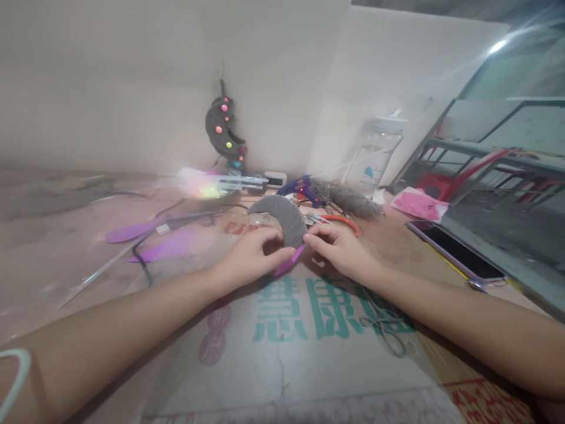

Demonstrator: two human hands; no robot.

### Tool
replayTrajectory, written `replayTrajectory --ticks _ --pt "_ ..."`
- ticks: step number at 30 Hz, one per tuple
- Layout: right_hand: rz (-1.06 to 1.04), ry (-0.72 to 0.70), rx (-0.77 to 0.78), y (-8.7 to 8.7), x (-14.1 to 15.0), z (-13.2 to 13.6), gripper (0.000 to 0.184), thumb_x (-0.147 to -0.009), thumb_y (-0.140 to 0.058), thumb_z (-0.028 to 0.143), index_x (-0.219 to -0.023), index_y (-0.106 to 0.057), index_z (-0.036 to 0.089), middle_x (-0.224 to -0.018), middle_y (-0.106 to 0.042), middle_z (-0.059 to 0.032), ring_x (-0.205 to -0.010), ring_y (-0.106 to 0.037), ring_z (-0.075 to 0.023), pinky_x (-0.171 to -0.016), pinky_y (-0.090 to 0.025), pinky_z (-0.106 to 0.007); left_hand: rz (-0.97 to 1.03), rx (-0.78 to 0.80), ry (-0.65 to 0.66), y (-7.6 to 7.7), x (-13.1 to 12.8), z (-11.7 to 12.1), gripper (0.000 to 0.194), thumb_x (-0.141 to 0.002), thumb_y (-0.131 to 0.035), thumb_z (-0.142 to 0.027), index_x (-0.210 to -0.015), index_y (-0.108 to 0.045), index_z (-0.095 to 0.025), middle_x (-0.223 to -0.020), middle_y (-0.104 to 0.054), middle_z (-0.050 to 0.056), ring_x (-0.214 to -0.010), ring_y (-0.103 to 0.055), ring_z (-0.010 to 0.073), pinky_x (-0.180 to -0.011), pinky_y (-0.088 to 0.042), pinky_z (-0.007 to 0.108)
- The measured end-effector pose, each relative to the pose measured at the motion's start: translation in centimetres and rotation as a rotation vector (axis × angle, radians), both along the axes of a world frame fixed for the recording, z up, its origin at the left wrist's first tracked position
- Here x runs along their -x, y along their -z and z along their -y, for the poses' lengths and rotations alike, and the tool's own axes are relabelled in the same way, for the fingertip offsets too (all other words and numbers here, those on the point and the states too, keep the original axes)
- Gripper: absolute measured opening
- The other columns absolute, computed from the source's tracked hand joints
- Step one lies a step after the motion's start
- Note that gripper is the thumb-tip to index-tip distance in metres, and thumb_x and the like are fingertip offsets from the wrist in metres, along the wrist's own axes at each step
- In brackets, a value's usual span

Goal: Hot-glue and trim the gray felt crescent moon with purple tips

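A crescent wrapped in grey yarn (286,215) stands upright between my two hands above the printed sheet. My left hand (260,253) grips its lower end, with the thumb in front. On the other side, my right hand (338,247) has its thumb and fingertips pinched at the crescent's right edge. A purple piece (289,262) pokes out below the crescent, between the hands; whether it is attached cannot be made out. Behind the crescent lie orange-handled pliers (339,221) and a blue glue gun (302,188).
A decorated dark crescent (223,132) hangs against the wall. Purple pieces (132,231) lie at left. Scissors (388,333) rest near my right forearm. Grey yarn (348,199), a clear bottle (377,147), a pink packet (419,203) and a phone (457,250) are at right.
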State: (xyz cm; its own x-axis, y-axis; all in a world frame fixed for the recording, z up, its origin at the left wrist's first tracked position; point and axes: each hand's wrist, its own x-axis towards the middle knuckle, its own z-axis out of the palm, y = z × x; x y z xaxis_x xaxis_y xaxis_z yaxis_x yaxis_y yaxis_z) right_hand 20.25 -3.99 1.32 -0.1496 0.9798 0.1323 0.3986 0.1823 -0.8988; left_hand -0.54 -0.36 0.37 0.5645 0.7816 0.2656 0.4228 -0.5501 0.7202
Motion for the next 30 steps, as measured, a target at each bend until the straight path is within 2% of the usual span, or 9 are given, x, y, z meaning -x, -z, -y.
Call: replayTrajectory --ticks 6,11,15,18,23,26,30 --pt "-0.021 0.057 -0.069 0.14 -0.32 -0.02 0.029 -0.087 -0.059 0.044 -0.075 -0.057 0.018 -0.057 -0.049 0.0056 -0.047 -0.048 -0.0091 -0.047 -0.037 -0.023 0.115 0.016 -0.031 0.15 -0.20 0.18 0.028 -0.082 -0.065 -0.043 -0.096 -0.057 -0.020 -0.093 -0.065 0.001 -0.082 -0.061 0.0167 -0.073 -0.046 0.029" --pt "-0.014 0.056 -0.048 0.18 -0.41 0.03 0.030 -0.087 -0.060 0.046 -0.075 -0.057 0.018 -0.058 -0.051 0.0050 -0.048 -0.049 -0.0096 -0.047 -0.038 -0.023 0.065 -0.094 -0.074 -0.10 -0.03 0.19 0.011 -0.082 -0.063 -0.029 -0.087 -0.061 -0.020 -0.090 -0.068 0.001 -0.086 -0.063 0.0176 -0.080 -0.048 0.031" --pt "-0.023 0.044 -0.065 0.05 -0.31 0.13 0.030 -0.086 -0.060 0.045 -0.074 -0.057 0.017 -0.059 -0.051 0.0049 -0.048 -0.049 -0.0093 -0.047 -0.038 -0.023 0.085 -0.126 -0.087 0.19 0.14 0.01 0.014 -0.082 -0.065 -0.027 -0.094 -0.067 -0.020 -0.096 -0.071 0.002 -0.092 -0.065 0.0179 -0.084 -0.049 0.031" --pt "-0.036 0.040 -0.058 -0.07 -0.25 0.20 0.030 -0.086 -0.060 0.045 -0.074 -0.057 0.017 -0.059 -0.051 0.0049 -0.047 -0.049 -0.0094 -0.047 -0.039 -0.023 0.088 -0.221 -0.059 0.43 0.28 -0.07 0.015 -0.084 -0.065 -0.027 -0.098 -0.069 -0.021 -0.099 -0.073 0.002 -0.094 -0.065 0.0178 -0.088 -0.048 0.032" --pt "-0.035 0.037 -0.058 -0.09 -0.21 0.14 0.031 -0.085 -0.061 0.046 -0.074 -0.058 0.017 -0.059 -0.051 0.0046 -0.048 -0.049 -0.0095 -0.046 -0.040 -0.023 0.084 -0.344 -0.006 0.21 0.44 0.04 0.009 -0.086 -0.063 -0.024 -0.090 -0.070 -0.021 -0.093 -0.072 0.002 -0.091 -0.065 0.0176 -0.087 -0.047 0.032" --pt "-0.033 0.028 -0.065 -0.01 -0.22 0.11 0.031 -0.086 -0.061 0.046 -0.074 -0.058 0.018 -0.060 -0.052 0.0044 -0.049 -0.049 -0.0095 -0.047 -0.040 -0.023 0.064 -0.316 0.002 -0.19 0.39 0.21 0.009 -0.088 -0.060 -0.024 -0.084 -0.068 -0.021 -0.089 -0.071 0.002 -0.090 -0.063 0.0183 -0.086 -0.045 0.033" --pt "-0.027 0.034 -0.062 0.03 -0.29 0.14 0.031 -0.086 -0.060 0.047 -0.075 -0.058 0.018 -0.062 -0.054 0.0037 -0.049 -0.050 -0.0101 -0.046 -0.041 -0.023 0.054 -0.167 -0.015 -0.44 0.26 0.25 0.014 -0.090 -0.052 -0.025 -0.080 -0.060 -0.019 -0.087 -0.067 0.002 -0.087 -0.061 0.0187 -0.083 -0.044 0.032"
